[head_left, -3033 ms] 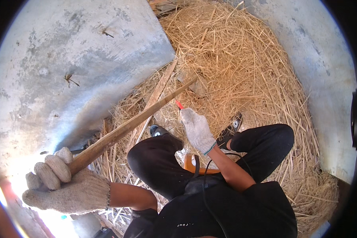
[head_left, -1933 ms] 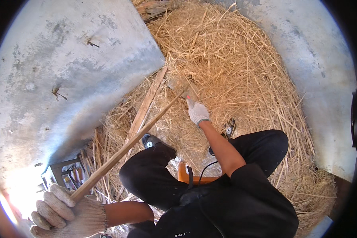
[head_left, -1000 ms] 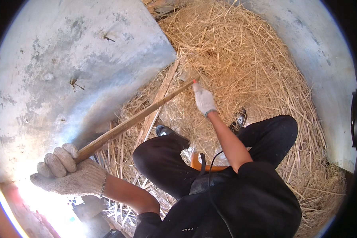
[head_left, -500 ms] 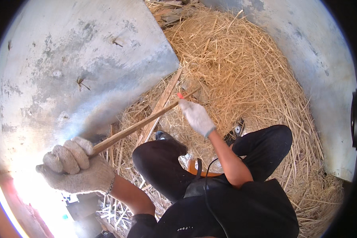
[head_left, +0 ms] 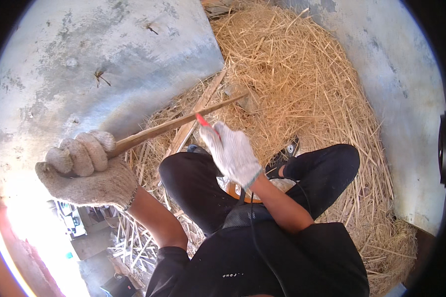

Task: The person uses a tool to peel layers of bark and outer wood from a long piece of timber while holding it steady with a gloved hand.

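Note:
My left hand point(head_left: 91, 173), in a worn knitted glove, is closed around the near end of a long wooden stick point(head_left: 158, 129). The stick slants up to the right, its thin far end over the straw. My right hand point(head_left: 233, 153), gloved in white, is closed on a narrow red tool point(head_left: 201, 120). Its red tip sits at the underside of the stick, about midway along; whether it touches cannot be told. The rest of the tool is hidden in the glove, so its kind is unclear.
Straw and wood shavings point(head_left: 292, 69) cover the floor ahead and to the right. A flat board point(head_left: 186, 133) lies beneath the stick. Scuffed grey panels rise at the left point(head_left: 114, 59) and right point(head_left: 391, 89). Below my left hand are several splinters point(head_left: 134, 247) and a dark box point(head_left: 119, 286).
My right hand has drawn back toward me and left along the stick, and the red tool shows more. My left hand has shifted slightly up and left, still holding the stick.

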